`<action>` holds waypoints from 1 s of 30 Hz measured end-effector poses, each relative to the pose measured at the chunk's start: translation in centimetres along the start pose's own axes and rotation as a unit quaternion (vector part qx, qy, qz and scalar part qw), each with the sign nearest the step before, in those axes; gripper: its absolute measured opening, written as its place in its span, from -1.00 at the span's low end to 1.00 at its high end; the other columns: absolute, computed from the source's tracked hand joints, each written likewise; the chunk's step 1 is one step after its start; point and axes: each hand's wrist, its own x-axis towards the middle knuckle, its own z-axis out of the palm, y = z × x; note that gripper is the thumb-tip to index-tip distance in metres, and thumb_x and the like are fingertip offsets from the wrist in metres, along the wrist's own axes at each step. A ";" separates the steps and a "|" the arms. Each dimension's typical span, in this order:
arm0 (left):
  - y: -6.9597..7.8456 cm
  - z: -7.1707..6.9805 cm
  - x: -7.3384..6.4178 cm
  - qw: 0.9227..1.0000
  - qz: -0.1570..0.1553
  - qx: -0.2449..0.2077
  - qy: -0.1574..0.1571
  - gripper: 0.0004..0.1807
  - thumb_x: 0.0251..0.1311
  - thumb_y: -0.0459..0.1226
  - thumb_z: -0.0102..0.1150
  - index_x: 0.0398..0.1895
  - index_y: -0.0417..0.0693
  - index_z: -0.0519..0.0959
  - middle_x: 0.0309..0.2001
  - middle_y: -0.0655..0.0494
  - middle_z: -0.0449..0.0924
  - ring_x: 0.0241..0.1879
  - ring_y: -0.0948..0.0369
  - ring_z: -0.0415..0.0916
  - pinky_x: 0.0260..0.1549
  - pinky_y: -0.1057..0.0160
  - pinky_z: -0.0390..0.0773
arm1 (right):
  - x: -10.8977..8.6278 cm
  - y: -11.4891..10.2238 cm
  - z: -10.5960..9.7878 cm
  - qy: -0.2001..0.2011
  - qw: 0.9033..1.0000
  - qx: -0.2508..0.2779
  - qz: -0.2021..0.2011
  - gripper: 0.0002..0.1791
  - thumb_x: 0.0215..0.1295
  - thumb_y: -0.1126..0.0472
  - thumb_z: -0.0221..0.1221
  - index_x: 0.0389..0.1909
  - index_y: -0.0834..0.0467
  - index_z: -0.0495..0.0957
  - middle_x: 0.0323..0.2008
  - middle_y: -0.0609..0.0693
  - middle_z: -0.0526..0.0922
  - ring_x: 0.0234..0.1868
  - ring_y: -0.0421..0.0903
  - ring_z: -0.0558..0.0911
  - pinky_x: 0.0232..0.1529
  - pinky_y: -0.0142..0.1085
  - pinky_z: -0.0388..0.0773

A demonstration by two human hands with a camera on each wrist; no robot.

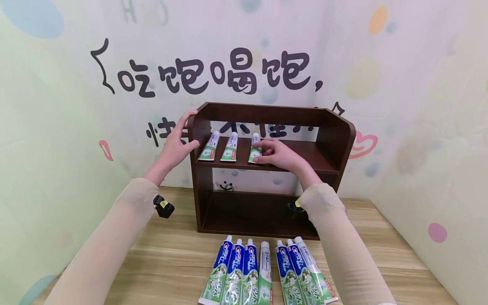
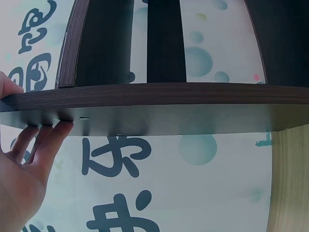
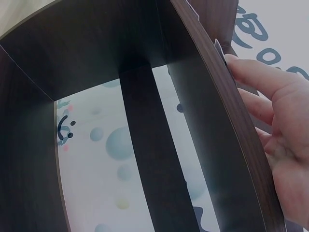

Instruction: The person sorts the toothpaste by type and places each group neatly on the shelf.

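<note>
A dark brown two-tier wooden shelf point(image 1: 263, 113) stands on the table. My left hand point(image 1: 173, 148) holds its left side panel, with several fingers point(image 2: 55, 140) against the outer face and the thumb at the front edge. On the upper tier, two white-and-green toothpaste tubes point(image 1: 209, 149) point(image 1: 229, 149) lean back, caps up. To their right, my right hand point(image 1: 282, 156) pinches a third such toothpaste tube point(image 1: 251, 153), index finger near its middle and thumb near its bottom end. In the right wrist view only a sliver of tube shows beyond the tier's edge.
In front of the shelf, several blue-and-green Crest tubes point(image 1: 232, 271) lie on the wooden table point(image 1: 160, 262), along with white-and-green tubes point(image 1: 264, 267) point(image 1: 314, 271). A patterned wall point(image 1: 244, 25) with dark lettering rises close behind the shelf.
</note>
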 end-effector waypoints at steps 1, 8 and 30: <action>0.0 0.0 0.0 1.000 0.000 0.000 0.000 -0.17 0.21 -0.37 0.14 0.44 0.54 0.13 0.28 -0.08 0.39 0.06 -0.04 0.46 -0.13 0.06 0.48 | 0.0 0.0 0.0 -0.001 1.000 -0.001 0.000 -0.43 0.27 0.05 0.28 0.31 -0.01 0.47 0.24 0.08 0.43 0.04 0.03 0.46 0.09 -0.16 0.45; -0.1 0.0 0.1 1.000 0.003 -0.001 -0.003 -0.17 0.21 -0.37 0.11 0.46 0.49 0.12 0.29 -0.12 0.37 0.07 -0.08 0.45 -0.12 0.01 0.49 | 0.0 0.0 -0.1 -0.004 1.000 0.000 0.007 -0.44 0.28 0.02 0.27 0.32 -0.06 0.46 0.25 0.06 0.43 0.06 0.03 0.45 0.09 -0.15 0.45; 0.3 -0.1 -0.1 1.000 0.000 -0.009 -0.002 -0.16 0.19 -0.37 0.14 0.47 0.46 0.12 0.29 -0.10 0.38 0.06 -0.07 0.46 -0.13 0.00 0.48 | -0.2 0.4 0.0 0.006 1.000 0.013 0.003 -0.40 0.31 0.00 0.25 0.36 -0.09 0.40 0.24 0.08 0.44 0.09 0.04 0.47 0.13 -0.11 0.45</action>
